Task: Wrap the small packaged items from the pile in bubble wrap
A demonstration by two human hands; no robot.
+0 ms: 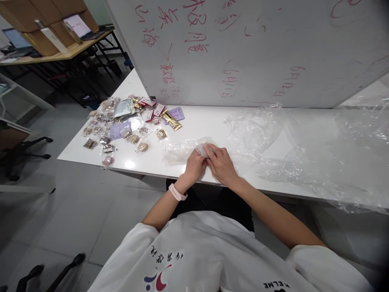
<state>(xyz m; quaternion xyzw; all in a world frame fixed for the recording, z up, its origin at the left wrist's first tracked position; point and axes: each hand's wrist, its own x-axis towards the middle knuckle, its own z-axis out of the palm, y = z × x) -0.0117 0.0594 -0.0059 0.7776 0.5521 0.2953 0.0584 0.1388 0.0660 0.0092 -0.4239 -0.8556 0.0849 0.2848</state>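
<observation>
Both of my hands meet at the front edge of the white table, closed on a bunched clear plastic bag [178,152]. My left hand [194,165], with a pink band on its wrist, grips the bag's gathered part from below. Beside it, my right hand [221,164] pinches the same film with bent fingers, close to the left fingertips. The bag's flat, crinkled length stretches to the left over the tabletop. Whether anything small sits between my fingers is hidden.
Several small wrapped snacks [133,138] and pouches [124,108] lie heaped on the table's left part. A large crumpled clear plastic sheet [258,129] covers the right side and hangs over the front edge. Behind the table stands a whiteboard [258,52] with red writing.
</observation>
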